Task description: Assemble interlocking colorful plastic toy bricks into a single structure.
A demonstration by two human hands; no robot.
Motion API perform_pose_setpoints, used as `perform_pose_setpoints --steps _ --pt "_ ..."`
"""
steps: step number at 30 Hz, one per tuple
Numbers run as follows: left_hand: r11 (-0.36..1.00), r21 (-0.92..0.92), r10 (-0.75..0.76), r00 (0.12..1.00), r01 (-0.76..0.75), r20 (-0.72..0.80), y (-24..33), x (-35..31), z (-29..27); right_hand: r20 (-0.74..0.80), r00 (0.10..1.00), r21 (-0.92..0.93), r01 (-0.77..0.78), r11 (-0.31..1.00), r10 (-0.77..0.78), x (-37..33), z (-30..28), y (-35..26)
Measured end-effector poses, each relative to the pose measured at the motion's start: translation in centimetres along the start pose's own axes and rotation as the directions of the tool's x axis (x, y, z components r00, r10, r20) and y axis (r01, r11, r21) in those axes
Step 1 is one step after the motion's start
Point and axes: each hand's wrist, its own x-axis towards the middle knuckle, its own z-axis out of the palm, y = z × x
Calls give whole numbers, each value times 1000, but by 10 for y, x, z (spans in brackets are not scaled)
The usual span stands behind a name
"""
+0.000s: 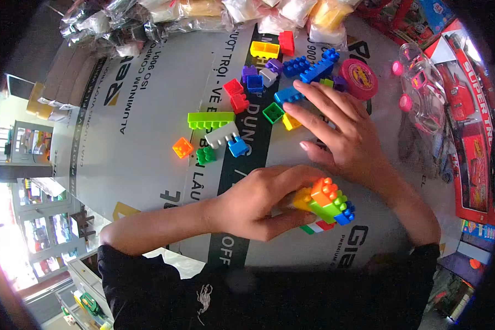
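My left hand point(258, 201) is closed round a small stack of toy building blocks point(329, 204) in orange, lime green, blue, yellow, white and red. Part of the stack is hidden by the fingers. My right hand point(349, 135) reaches over the loose blocks with its fingers stretched and apart. Its fingertips are at a blue block point(289, 95) and a yellow block point(291, 122); whether they touch is unclear. Beside them lies a dark green block point(273, 113). Left of these are red blocks point(236, 96), a long lime green block point(210, 120) and a white block point(223, 135).
Longer blue blocks point(319, 69) and a yellow block point(264, 50) lie farther back. A pink round lid point(358, 78) and a clear car-shaped container point(423, 93) stand at the right, before a red toy box point(470, 132). Plastic bags point(203, 12) line the far edge.
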Motion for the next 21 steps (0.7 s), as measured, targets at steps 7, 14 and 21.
perform_pose_setpoints --steps 7,14,21 --pt "1000 16 1 1000 0 -26 3 -1 -2 -198 979 174 -9 985 44 2 0 -1" --pt "954 -247 -222 956 172 -191 12 -2 2 -242 966 284 -19 959 91 -10 -9 4" --pt "786 -594 -427 844 171 -323 7 -10 3 336 783 935 -346 -83 524 -7 -59 -22"
